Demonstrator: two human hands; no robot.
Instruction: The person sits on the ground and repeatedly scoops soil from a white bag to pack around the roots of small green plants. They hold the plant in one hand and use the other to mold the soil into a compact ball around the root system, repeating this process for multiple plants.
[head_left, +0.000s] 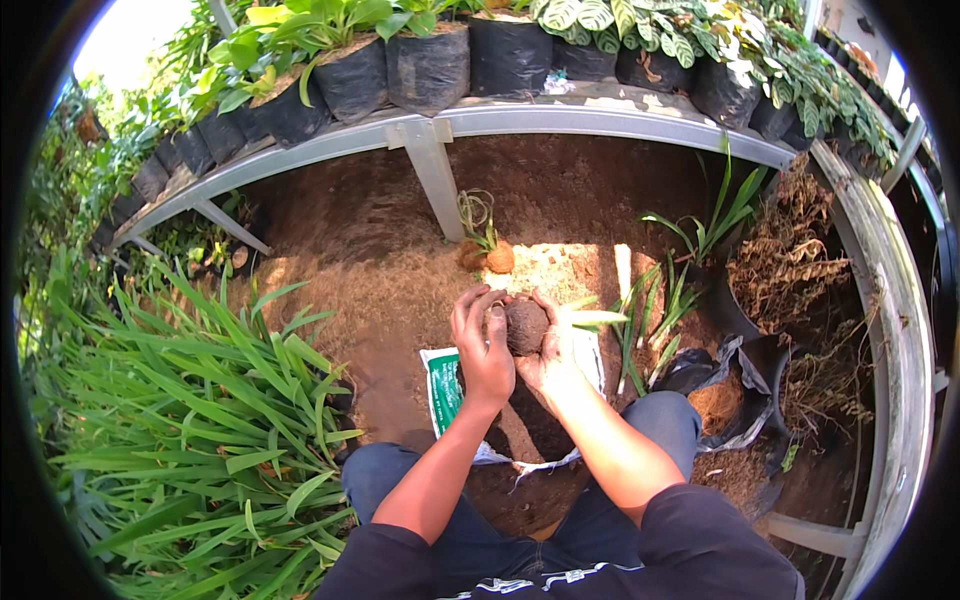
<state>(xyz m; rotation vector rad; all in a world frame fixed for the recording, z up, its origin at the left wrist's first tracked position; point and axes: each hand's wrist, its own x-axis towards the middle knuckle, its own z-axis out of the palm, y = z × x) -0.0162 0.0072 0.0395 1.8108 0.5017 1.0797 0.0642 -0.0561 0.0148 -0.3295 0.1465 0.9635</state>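
Between my cupped palms is a rounded ball of dark soil (527, 328). My left hand (480, 349) presses on its left side, thumb along the near face and fingers curled over the far side. Supporting it from the right and below is my right hand (553, 354). Pale green leaves (596, 317) stretch out rightward beside the right hand; whether they grow from the ball is hidden. Under both hands lies an opened green-and-white plastic soil sack (444, 390) bearing writing, with dark soil (551, 431) inside.
Ahead, a fibre-wrapped plant ball (500, 257) sits by a metal bench leg (436, 187). Loose plants (637, 322) and a black plastic bag of coconut fibre (716, 405) lie right, near a pot of dried plants (787, 255). Long-leaved plants (217, 420) crowd the left.
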